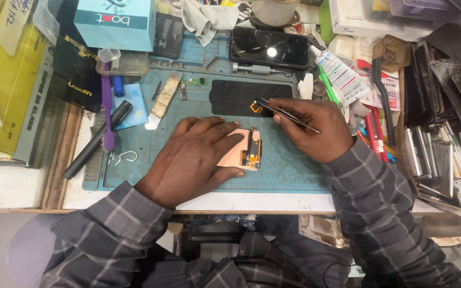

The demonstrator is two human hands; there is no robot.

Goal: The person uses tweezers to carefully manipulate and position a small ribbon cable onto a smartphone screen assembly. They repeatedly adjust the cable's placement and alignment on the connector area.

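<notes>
Lying flat with fingers spread, the left hand [190, 160] is pressed on a copper-backed phone part [244, 150] on the blue mat [289, 170]. Beyond, tweezers [286, 114] are pinched in the closed right hand [316, 128], tips at the black panel [241, 97].

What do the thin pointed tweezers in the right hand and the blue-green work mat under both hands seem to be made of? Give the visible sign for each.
Thin pointed tweezers, held in the right hand: probably metal, judging by the slim dark blades with a light sheen.
Blue-green work mat beneath the left hand: likely silicone or rubber, matte, with moulded ridges and recessed trays.
</notes>
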